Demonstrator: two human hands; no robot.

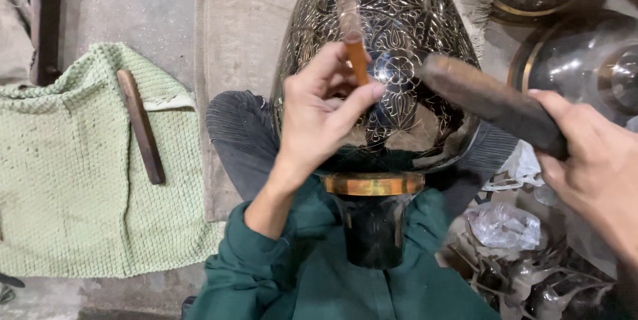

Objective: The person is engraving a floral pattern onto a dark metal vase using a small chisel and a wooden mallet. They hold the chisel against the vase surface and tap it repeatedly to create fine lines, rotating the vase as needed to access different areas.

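The left hand (pixel 319 117) is pinching a slim orange-brown chisel (pixel 357 59) in a narrow grip, thumb and fingers closing round its shaft, its tip pressing on the engraved black metal vase (pixel 392 21). The right hand (pixel 595 154) is wrapping its grip tight around a dark wooden mallet (pixel 488 101), whose head is hovering just beside the chisel. The vase is lying across the person's lap, its brass-banded neck (pixel 373 184) pointing toward the green shirt (pixel 319 287). Well apart on the left, a wooden stick (pixel 141 127) is lying on a green knitted cloth (pixel 66 187) spread over the floor
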